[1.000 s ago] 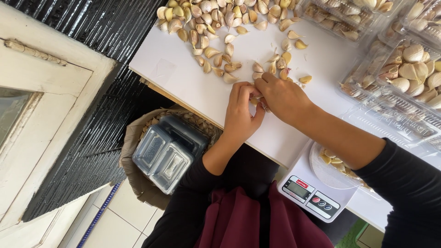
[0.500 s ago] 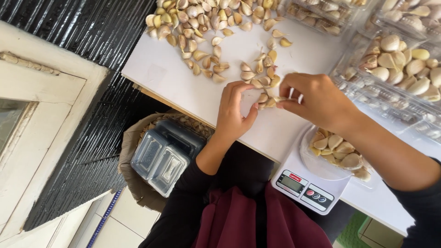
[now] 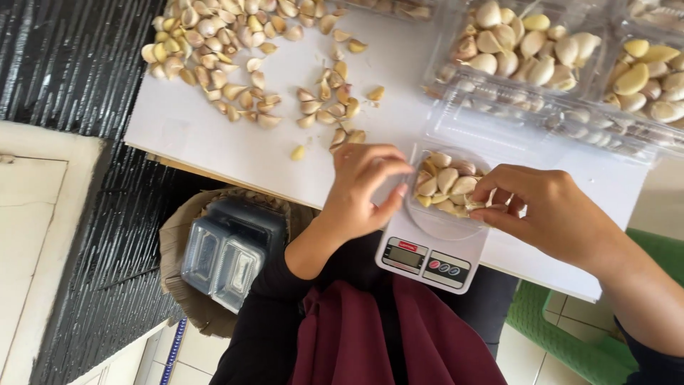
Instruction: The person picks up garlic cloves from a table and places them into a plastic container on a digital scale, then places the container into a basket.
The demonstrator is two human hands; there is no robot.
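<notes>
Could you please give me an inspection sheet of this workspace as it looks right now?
Surface: white table, partly strewn with cloves.
Job's things: small digital scale at the near edge carrying a clear tray of garlic cloves.
Clutter: loose garlic cloves spread at the far left; filled clear boxes at the far right.
Hands: left hand on the tray's left rim; right hand pinching a clove at its right side.
Cables: nothing seen.
Surroundings: stack of empty clear boxes below the table; green basket; tiled floor.
</notes>
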